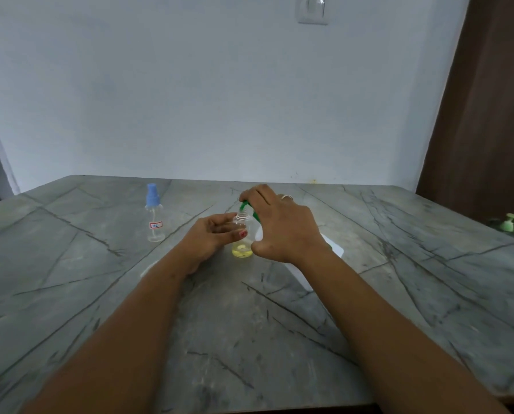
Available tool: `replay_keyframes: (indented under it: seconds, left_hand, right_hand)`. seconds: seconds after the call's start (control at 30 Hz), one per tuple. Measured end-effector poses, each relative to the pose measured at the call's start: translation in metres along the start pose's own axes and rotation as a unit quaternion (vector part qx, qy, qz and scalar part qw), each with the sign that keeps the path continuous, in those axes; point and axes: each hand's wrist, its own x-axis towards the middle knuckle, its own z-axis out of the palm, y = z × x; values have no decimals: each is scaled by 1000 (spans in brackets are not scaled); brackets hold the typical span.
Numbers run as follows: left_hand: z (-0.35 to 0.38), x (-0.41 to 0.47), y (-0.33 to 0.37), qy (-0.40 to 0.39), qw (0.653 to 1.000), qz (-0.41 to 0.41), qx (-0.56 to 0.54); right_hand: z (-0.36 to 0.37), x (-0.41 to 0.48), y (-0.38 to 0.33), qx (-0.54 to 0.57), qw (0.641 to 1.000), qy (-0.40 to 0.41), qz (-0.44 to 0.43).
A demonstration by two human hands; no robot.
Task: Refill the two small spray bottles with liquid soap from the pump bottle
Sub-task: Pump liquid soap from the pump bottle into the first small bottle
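Right hand (282, 231): curled round the green pump (243, 206), with the spout held at the bottle's neck. The white body is largely hidden.
Left hand (210, 237): wrapped round the open bottle (243, 249), which is kept upright on the surface (249, 339) with a little yellow soap inside.
Key relation: spout set over the neck — bottle axis vertical, between both hands.
Around: blue-capped bottle (154, 216) well left; green cap (509, 223) far right — nothing is seen in the way.

A small clear spray bottle (243, 234) stands upright at centre, uncapped, its threaded neck bare, with a little yellow liquid at the bottom. The pump bottle (258, 233), apparently white and mostly hidden, has its green spout (244, 206) over that mouth. A second clear bottle (154, 218), blue-capped and labelled, stands upright well to the left.
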Motion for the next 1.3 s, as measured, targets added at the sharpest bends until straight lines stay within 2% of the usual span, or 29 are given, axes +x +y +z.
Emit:
replay_keyframes:
  seconds: [1.3]
  left_hand:
    - [3,2,0,8,1000,-11,26]
  right_hand:
    - [1,0,7,46,999,3,8]
